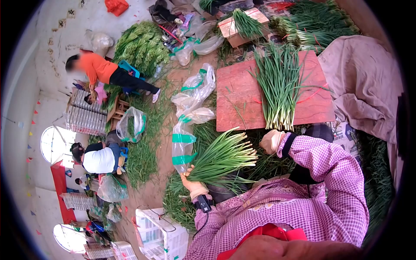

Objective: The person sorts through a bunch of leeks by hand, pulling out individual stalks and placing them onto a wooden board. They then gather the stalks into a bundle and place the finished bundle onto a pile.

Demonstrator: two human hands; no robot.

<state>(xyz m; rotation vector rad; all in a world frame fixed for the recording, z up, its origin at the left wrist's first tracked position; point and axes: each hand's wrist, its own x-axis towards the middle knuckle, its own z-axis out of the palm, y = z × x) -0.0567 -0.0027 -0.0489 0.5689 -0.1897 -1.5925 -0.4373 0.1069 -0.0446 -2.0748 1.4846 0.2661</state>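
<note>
Gripping a fanned bunch [225,157] of slender, glossy green stalks, a worker's left hand [193,183] is wrapping its fingers around the leafy left side, while the pale, tapering ends are pointing toward the right. The bunch is spreading above the worker's lap, near the closest edge of a low bench [234,106] with a mottled red, flat, four-cornered top. The right hand [271,141] is hovering just beside that edge with its fingers bent inward; whether it is holding anything, the view is not telling. Purple-and-white checked sleeves [331,158] are creasing along both arms.

On the bench, a thicker bundle [279,82] of long, straight leaves is lying with its whitish ends facing the worker, and thin red ties [313,93] are showing beside it. Crumpled clear plastic bags [184,145] with green bands are slumping to the left, a slatted white plastic crate [175,242] is standing below, and soft, grayish cloth [362,78] is draping in folds at right.
</note>
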